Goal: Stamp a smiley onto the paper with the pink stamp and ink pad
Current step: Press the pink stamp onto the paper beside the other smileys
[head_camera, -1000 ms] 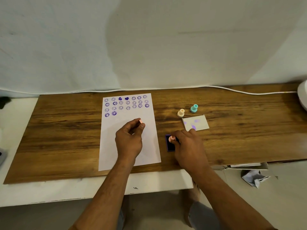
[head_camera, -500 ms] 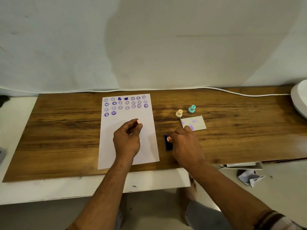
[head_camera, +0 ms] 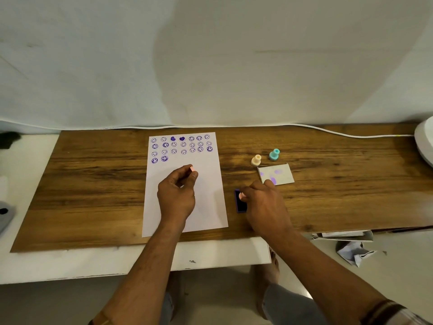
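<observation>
A white paper (head_camera: 207, 207) lies on the wooden board (head_camera: 93, 184), its top rows filled with purple smileys and two hearts. My left hand (head_camera: 177, 194) hovers over the paper's middle, pinching a small pink piece (head_camera: 192, 169) between thumb and forefinger. Right of the paper sits the dark purple ink pad (head_camera: 239, 206). My right hand (head_camera: 266, 205) grips the pink stamp (head_camera: 241, 195), which stands down on the pad; my fingers hide most of it.
A cream stamp (head_camera: 256, 159) and a teal stamp (head_camera: 274, 154) stand behind a white card with purple smudges (head_camera: 276, 175). A white cable (head_camera: 351, 136) runs along the back edge. A white object (head_camera: 425, 141) sits far right; crumpled paper (head_camera: 353, 253) lies on the floor.
Both hands stay almost where they were, the right one keeping the pink stamp on the ink pad. Only the camera view has shifted slightly.
</observation>
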Demonstrator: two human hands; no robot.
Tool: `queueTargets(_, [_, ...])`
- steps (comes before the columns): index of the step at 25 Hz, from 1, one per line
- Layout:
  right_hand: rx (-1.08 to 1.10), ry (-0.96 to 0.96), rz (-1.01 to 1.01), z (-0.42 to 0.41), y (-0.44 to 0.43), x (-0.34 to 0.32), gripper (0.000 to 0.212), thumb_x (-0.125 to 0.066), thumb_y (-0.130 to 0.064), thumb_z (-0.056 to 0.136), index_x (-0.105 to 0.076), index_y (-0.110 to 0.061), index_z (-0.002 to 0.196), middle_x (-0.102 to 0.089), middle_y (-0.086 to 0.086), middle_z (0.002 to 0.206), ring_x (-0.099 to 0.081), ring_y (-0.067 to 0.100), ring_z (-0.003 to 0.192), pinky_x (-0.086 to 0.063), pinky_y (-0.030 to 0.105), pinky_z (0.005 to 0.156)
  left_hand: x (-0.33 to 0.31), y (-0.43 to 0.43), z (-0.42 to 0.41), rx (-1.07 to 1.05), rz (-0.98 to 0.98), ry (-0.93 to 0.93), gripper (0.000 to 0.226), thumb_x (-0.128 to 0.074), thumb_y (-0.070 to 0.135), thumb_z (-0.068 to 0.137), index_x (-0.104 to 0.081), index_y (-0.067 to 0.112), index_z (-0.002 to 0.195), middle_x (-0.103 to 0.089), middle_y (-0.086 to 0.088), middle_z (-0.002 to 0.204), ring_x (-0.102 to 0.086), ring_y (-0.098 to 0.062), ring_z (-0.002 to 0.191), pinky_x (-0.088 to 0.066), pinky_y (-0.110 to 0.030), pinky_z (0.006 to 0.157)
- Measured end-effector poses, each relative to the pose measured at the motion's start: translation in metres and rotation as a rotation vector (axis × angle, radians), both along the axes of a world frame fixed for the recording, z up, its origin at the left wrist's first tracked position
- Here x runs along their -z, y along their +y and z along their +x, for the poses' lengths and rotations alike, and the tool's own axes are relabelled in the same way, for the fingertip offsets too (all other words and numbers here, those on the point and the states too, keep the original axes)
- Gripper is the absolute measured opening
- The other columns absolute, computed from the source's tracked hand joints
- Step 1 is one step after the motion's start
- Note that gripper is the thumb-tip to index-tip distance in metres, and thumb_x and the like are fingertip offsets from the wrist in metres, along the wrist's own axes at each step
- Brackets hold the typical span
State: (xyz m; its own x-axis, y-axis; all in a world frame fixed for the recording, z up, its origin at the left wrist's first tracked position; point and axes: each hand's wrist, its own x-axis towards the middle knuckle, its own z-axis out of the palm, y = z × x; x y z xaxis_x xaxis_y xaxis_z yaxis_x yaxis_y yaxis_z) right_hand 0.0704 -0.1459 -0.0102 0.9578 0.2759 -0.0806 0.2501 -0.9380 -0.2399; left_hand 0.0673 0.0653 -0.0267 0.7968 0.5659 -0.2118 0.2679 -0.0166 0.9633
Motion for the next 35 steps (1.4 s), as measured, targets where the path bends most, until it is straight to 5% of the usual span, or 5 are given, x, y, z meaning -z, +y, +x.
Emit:
queueTargets(8, [0.065,0.088,0.131,0.010,-0.005,-0.006,0.023,-0.070,-0.025,0.099,-0.075,-0.024,0.121,-0.073,-0.001,0.113,-0.055,0.016,0.101,-0.044,0.026,0.075,0.004,0.054,-0.007,-0.072,0.009,0.010,0.022,-0.077,0.021,0.090,-0.077,0.023,0.112,-0.076,0.011,0.103,-0.070,0.003,0.093,-0.057,-0.027,0.087])
queueTargets(13, [0.347,0.113,0.814,0.029,0.054,-0.022,0.026,-0.082,-0.046,0.086,-0.079,-0.035,0.110,-0.070,-0.032,0.086,-0.069,-0.003,0.084,-0.054,0.011,0.065,0.008,0.068,-0.007,-0.127,-0.171,0.062,0.019,-0.077,0.017,0.090,-0.077,0.024,0.108,-0.077,0.010,0.105,-0.071,-0.010,0.103,-0.057,-0.034,0.092])
queueTargets(16, [0.315,0.154,1.039,0.051,0.116,-0.018,0.027,-0.086,-0.032,0.085,-0.080,-0.032,0.111,-0.075,-0.026,0.094,-0.070,-0.005,0.086,-0.051,0.007,0.068,0.010,0.067,-0.005,-0.137,-0.224,0.083,0.021,-0.077,0.014,0.090,-0.077,0.020,0.110,-0.076,0.006,0.108,-0.071,-0.014,0.106,-0.057,-0.031,0.089])
queueTargets(23, [0.157,0.117,0.776,0.085,0.172,0.019,0.019,-0.076,-0.026,0.094,-0.074,-0.025,0.113,-0.076,-0.008,0.114,-0.070,0.012,0.086,-0.059,0.040,0.087,0.018,0.075,-0.004,-0.193,-0.334,0.070,0.018,-0.078,0.009,0.088,-0.077,0.017,0.105,-0.077,-0.004,0.111,-0.072,-0.022,0.107,-0.057,-0.032,0.091])
queueTargets(35, [-0.058,-0.067,0.580,0.091,0.174,0.034,0.025,-0.062,-0.023,0.102,-0.074,-0.017,0.123,-0.076,0.005,0.121,-0.070,0.027,0.102,-0.051,0.031,0.086,0.016,0.070,-0.003,-0.216,-0.309,0.070,0.017,-0.078,0.011,0.089,-0.077,0.018,0.104,-0.077,-0.005,0.113,-0.072,-0.022,0.108,-0.057,-0.031,0.090])
